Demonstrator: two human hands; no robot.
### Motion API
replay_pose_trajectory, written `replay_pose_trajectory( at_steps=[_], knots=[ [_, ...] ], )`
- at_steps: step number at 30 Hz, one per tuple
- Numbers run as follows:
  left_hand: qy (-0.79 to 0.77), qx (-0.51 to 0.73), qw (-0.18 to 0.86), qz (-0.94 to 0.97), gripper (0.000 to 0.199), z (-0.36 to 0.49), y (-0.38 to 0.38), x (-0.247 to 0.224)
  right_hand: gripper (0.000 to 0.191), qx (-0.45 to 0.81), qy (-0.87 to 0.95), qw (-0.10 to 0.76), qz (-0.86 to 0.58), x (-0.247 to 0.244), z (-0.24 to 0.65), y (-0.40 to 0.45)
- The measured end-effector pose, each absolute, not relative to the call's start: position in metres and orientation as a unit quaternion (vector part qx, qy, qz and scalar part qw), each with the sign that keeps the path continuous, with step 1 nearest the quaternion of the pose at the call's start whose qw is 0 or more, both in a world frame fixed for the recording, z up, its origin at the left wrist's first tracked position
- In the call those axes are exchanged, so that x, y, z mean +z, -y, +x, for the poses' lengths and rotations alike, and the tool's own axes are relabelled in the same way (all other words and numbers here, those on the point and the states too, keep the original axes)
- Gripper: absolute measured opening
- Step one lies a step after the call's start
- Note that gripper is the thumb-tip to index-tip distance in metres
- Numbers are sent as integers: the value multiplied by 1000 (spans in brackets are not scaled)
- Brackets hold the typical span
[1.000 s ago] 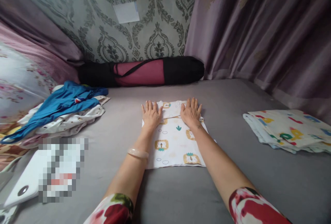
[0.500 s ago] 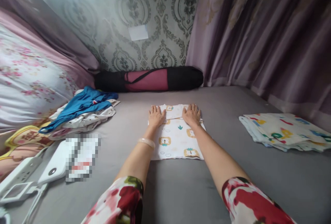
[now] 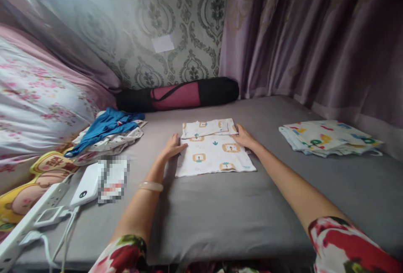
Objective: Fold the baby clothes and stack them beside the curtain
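Note:
A white cloth printed with yellow lions and green leaves lies on the grey bed sheet, its far edge folded over into a strip. My left hand is at the cloth's left edge, thumb reaching onto the fabric and fingers apart along its outer side. At the right edge, near the fold, my right hand touches the cloth, its thumb and fingers spread around the side. Neither hand's fingers are closed on the fabric. A pale bangle circles my left wrist.
A folded colourful cloth stack lies right. At left are a clothes pile with a blue garment, a white power bank, a power strip with cables and a yellow cartoon cushion. A black-and-pink rolled bag lies behind.
Both hands have moved off the top of the cloth, outward to its left and right edges. The view has shifted, and more of the bed's front shows.

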State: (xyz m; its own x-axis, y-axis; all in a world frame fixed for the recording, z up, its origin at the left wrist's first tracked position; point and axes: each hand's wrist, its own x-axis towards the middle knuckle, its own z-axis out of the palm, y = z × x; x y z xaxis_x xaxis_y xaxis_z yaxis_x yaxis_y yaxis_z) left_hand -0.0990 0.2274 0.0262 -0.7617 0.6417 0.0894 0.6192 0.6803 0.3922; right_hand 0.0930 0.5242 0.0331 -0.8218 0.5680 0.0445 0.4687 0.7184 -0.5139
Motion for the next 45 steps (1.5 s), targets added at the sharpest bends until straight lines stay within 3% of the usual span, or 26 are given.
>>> replay_pose_trajectory(
  at_steps=[8, 17, 24, 31, 35, 40, 45],
  knots=[
    [-928, 178, 84, 316, 38, -53, -172, 42, 45, 318, 902, 106, -273, 38, 174, -515],
    [-942, 205, 61, 260, 30, -11, -168, 34, 37, 185, 934, 37, -304, 55, 210, -475],
    [-928, 272, 76, 242, 26, 5, -163, 35, 43, 197, 938, 25, -283, 52, 219, -464],
    [-883, 373, 139, 251, 31, 12, -158, 41, 50, 268, 941, 30, -206, 46, 231, -469],
    [-850, 407, 163, 291, 51, 12, -157, 43, 39, 313, 937, 19, -151, 43, 233, -475],
    [-835, 433, 213, 262, 43, 14, -159, 52, 31, 308, 939, 26, -149, 44, 234, -478],
    [-832, 450, 220, 237, 52, 17, -157, 58, 34, 294, 943, 69, -140, 45, 234, -479]
  ],
)
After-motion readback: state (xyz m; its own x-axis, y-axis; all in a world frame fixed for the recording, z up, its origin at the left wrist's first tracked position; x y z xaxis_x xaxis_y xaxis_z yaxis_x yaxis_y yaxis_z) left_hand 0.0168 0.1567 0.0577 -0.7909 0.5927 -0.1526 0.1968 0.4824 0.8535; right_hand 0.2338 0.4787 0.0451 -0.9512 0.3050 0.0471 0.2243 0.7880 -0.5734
